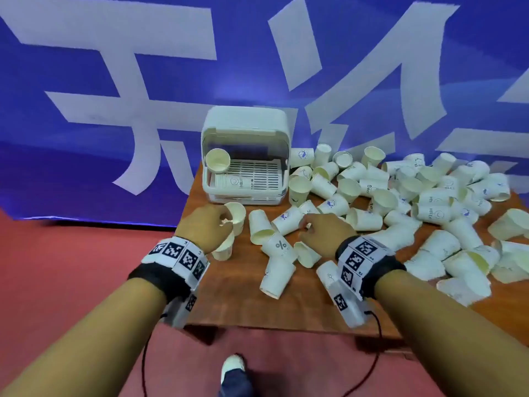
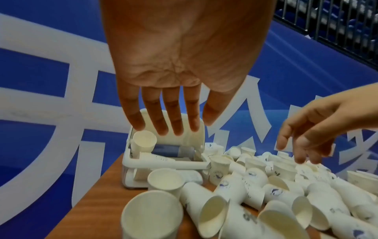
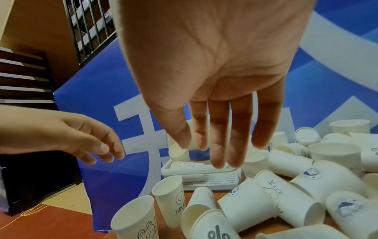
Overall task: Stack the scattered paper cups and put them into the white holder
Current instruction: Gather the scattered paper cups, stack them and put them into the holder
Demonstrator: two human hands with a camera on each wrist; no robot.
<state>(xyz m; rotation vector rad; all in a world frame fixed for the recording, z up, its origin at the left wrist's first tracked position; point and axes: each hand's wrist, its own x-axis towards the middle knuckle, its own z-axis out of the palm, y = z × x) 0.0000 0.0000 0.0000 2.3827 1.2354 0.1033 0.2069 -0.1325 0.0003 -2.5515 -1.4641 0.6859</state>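
The white holder stands open at the table's back left, with one cup leaning inside and a stack of cups lying on its rack. Several white paper cups lie scattered across the table's right. My left hand hovers with straight fingers over two upright cups in front of the holder. The left wrist view shows this hand empty. My right hand hangs open above tipped cups. In the right wrist view it holds nothing, with a smiley cup below.
The wooden table ends just left of my left hand, with red floor beyond. A blue banner with white characters rises behind the table. My shoe shows under the front edge. Black railings stand far off.
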